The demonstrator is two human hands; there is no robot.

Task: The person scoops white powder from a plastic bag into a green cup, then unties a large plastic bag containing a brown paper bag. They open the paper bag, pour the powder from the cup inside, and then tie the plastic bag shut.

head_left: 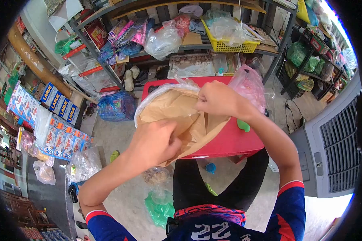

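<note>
A large brown paper bag [173,106] with a whitish outer edge gapes over the red table [245,138], its creased inside facing me. My left hand [155,140] is closed on the near left part of its rim. On the far right part of the rim, my right hand [218,98] pinches the paper with curled fingers. The bag's bottom and whatever it may contain are hidden from here. Beside my right forearm, a pink plastic bag [248,84] stands on the table. A green object [243,125] lies near the table's right side, partly covered by my forearm.
Behind the table rises a metal shelf with plastic bags and a yellow basket [233,46]. An air cooler [334,140] stands close on the right. Beer cartons [62,136] are stacked at the left. A blue cup [210,168] and a green bag [159,209] lie on the floor.
</note>
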